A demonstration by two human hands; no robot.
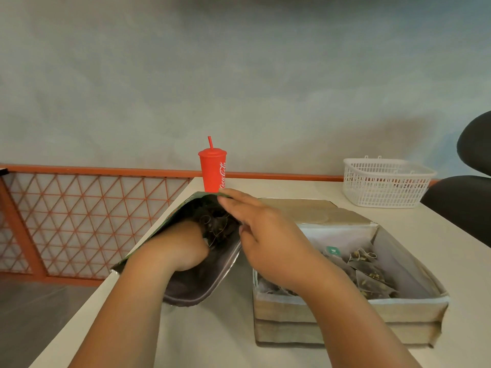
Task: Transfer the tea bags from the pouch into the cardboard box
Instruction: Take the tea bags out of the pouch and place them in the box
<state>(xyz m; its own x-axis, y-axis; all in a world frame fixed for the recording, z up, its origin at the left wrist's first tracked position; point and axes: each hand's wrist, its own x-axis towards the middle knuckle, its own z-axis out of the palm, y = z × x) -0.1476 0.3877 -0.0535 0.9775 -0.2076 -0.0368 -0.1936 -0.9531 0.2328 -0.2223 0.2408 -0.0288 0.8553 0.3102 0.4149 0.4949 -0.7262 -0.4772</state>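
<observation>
Nearest me, left hand (183, 248) is sunk in the pouch (204, 284), its fingers buried among tea bags (218, 224), so I cannot tell its grip. Right hand (268, 235) pinches the floppy foil rim open. The bags look light, soft and tangle-prone; I'd scoop loosely, then cross to the cardboard box (345, 310) just beside it.

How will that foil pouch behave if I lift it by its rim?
Probably floppy: the pouch bows open where the right hand holds its rim. Likely light, since only tea bags show inside. The shiny lining looks smooth, so it may slip.
</observation>
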